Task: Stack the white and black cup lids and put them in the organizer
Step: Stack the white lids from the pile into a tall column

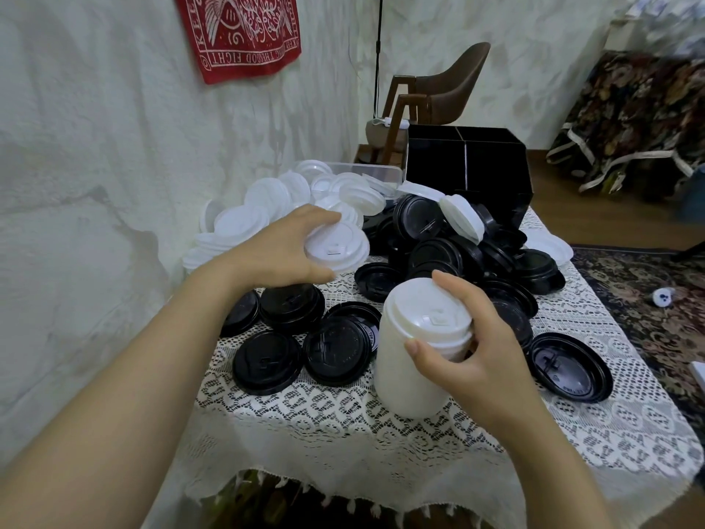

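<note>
Room: rough white wall [95, 147] from 9 to 12 o'clock. Wood floor [572, 219] and patterned rug [648, 292] from 2 to 4 o'clock. Table [381, 433] under white lace cloth, its left edge against the wall.

Around: flower-print drape [629, 116] at 2 o'clock. Brown chair [438, 89] behind the table at 12. Red printed cloth [244, 32] on the wall at 11. Thin black pole [378, 51] at 12. Small white object [663, 297] on the rug at 3, too small to identify.

On the table: black organizer [465, 162] at the far edge, 1 o'clock, dividers visible. Clear box [366, 171] just beside it at 12. White lid heap [259, 208] at 10–11. Black lid heap [438, 246] lies mid-table, between the person's hands and the organizer, with one white lid [461, 219] leaning on top of it.

Hands: right hand [473, 349] grips the top of the white lid stack [416, 360], thumb on the near side, fingers over the far side. The stack is near centre; cannot tell if its base touches the cloth. Left hand [274, 253] holds a single white lid [337, 246] by the rim, at 11 o'clock from the stack.

Counts: 1 organizer, 1 clear box, 1 chair, 1 stack, 1 lid in the left hand. One lone black lid [572, 366] at 3 o'clock of the stack, at least five more flat at its 9–10. Both heaps overlap too much to count.
</note>
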`<state>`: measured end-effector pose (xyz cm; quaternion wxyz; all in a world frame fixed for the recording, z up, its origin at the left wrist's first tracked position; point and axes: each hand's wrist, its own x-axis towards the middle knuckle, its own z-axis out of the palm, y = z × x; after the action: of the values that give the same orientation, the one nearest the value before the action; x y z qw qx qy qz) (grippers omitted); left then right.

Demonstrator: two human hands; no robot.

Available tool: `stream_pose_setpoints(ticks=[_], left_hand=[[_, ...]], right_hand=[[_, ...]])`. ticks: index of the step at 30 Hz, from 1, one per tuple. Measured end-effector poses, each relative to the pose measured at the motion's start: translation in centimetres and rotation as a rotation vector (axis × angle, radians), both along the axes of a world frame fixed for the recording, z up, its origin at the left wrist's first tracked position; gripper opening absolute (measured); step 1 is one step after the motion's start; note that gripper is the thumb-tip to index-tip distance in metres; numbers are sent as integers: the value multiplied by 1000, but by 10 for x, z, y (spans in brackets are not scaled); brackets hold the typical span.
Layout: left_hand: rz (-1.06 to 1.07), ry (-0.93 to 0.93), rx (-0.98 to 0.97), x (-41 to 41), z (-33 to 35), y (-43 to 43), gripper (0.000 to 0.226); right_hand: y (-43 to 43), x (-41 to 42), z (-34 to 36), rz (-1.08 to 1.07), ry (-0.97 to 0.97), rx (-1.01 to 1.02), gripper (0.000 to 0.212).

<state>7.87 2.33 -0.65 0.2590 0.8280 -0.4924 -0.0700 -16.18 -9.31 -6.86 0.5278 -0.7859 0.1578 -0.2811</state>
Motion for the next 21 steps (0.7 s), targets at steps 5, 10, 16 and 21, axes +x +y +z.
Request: stream_pose_setpoints(ticks=[5, 10, 16, 21], left_hand=[[-174, 263, -192, -37, 17, 9, 77], [-332, 386, -242, -64, 26, 10, 65], [-429, 329, -146, -87, 17, 2, 53], [-407, 288, -94, -93, 8, -2, 51]], right_hand=[[0, -1, 2, -9, 27, 14, 82], [0, -1, 2, 2, 13, 36, 93], [-1, -1, 1, 19, -15, 56, 102], [-3, -4, 1, 21, -14, 61, 105]])
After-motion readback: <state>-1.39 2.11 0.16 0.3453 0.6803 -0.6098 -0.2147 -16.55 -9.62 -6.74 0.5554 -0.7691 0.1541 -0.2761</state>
